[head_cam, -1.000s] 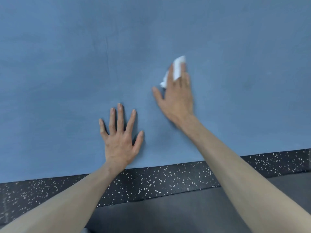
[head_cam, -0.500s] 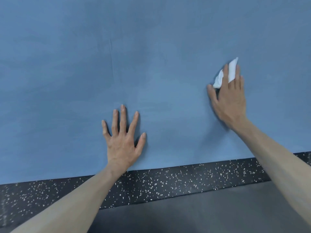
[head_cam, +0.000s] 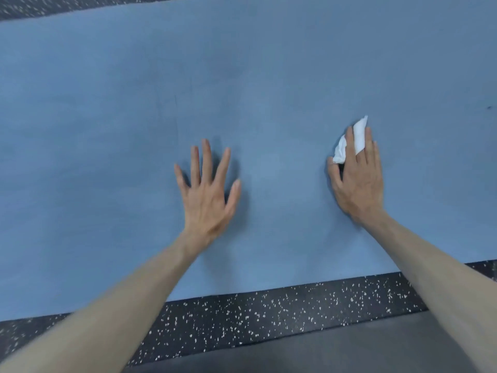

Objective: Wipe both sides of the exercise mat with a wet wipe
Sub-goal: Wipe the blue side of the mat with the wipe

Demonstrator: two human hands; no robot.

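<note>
No text, label, brand, number or sign can be read anywhere. The flat blue foam exercise mat (head_cam: 255, 90) bears no print, the crumpled white wet wipe (head_cam: 349, 142) is blank, and the black rubber floor (head_cam: 269, 316) along the near edge shows only pale speckles.

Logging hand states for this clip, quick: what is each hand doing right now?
Left hand: open, fingers spread, flat on the blue mat, holding nothing.
Right hand: pressing the white wet wipe against the mat.
</note>
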